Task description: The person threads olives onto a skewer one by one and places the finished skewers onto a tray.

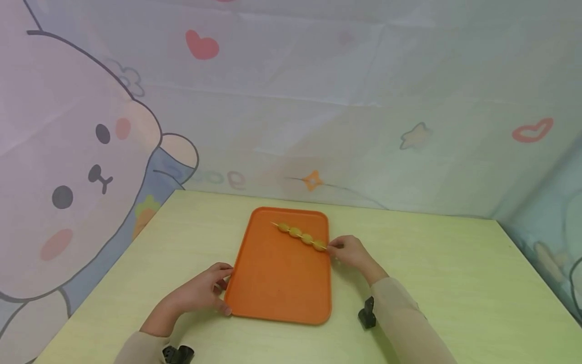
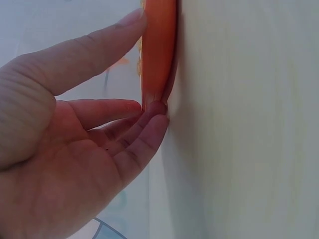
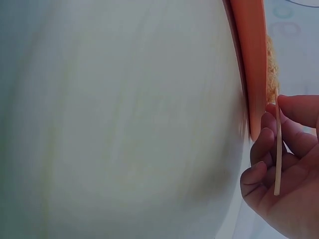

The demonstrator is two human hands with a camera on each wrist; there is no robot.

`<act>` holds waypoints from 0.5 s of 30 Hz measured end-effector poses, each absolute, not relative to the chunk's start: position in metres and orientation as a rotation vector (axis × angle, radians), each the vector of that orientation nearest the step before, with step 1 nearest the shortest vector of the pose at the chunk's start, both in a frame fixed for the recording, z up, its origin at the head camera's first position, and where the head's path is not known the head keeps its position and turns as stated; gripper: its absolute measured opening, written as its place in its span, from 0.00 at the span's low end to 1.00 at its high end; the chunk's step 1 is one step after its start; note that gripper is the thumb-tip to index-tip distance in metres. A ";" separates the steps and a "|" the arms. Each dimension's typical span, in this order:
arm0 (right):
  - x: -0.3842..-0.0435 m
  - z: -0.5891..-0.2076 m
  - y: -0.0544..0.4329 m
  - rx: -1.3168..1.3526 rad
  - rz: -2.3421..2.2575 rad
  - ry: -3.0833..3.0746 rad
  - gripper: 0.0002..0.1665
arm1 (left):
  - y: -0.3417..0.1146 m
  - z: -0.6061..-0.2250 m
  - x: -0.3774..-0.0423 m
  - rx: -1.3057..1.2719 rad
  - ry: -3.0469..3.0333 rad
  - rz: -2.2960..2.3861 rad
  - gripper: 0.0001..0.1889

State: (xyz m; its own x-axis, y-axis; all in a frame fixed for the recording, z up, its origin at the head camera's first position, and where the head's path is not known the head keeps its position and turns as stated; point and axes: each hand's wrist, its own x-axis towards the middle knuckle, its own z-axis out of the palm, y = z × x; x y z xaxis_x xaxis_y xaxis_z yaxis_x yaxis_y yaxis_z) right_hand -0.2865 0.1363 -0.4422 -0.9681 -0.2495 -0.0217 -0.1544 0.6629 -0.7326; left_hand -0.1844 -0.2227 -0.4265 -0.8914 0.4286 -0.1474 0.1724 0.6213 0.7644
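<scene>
A skewer (image 1: 306, 239) with several yellow ball-shaped pieces lies slantwise over the far right part of the orange tray (image 1: 278, 283). My right hand (image 1: 350, 251) is at the tray's right rim and pinches the bare end of its wooden stick (image 3: 278, 154) between thumb and forefinger. The stick's blunt end runs past the other, curled fingers. At the near left corner of the tray, my left hand (image 1: 200, 290) touches the rim with thumb and fingers spread apart. In the left wrist view, the thumb reaches the orange edge (image 2: 158, 50) and the loosely bent fingertips rest against its end.
The tray lies flat on a pale yellow table (image 1: 436, 263). Behind the table hangs a printed cloth (image 1: 291, 101) with a cartoon bear, hearts and stars. A small black device (image 1: 367, 313) sits at the right wrist, another (image 1: 179, 354) at the left.
</scene>
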 end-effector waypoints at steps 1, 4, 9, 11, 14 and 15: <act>-0.286 -0.442 0.137 -0.337 -1.197 2.752 0.14 | -0.222 -0.426 -0.185 0.493 2.531 1.145 0.46; -0.285 -0.442 0.138 -0.357 -1.189 2.747 0.13 | -0.222 -0.427 -0.185 0.509 2.531 1.137 0.45; -0.283 -0.440 0.138 -0.390 -1.168 2.752 0.12 | -0.222 -0.428 -0.186 0.489 2.536 1.126 0.45; -0.283 -0.440 0.138 -0.389 -1.165 2.748 0.12 | -0.222 -0.428 -0.186 0.482 2.537 1.126 0.45; -0.282 -0.439 0.137 -0.384 -1.164 2.749 0.12 | -0.222 -0.427 -0.186 0.494 2.539 1.124 0.45; -0.282 -0.439 0.138 -0.390 -1.160 2.753 0.12 | -0.222 -0.427 -0.186 0.498 2.539 1.123 0.45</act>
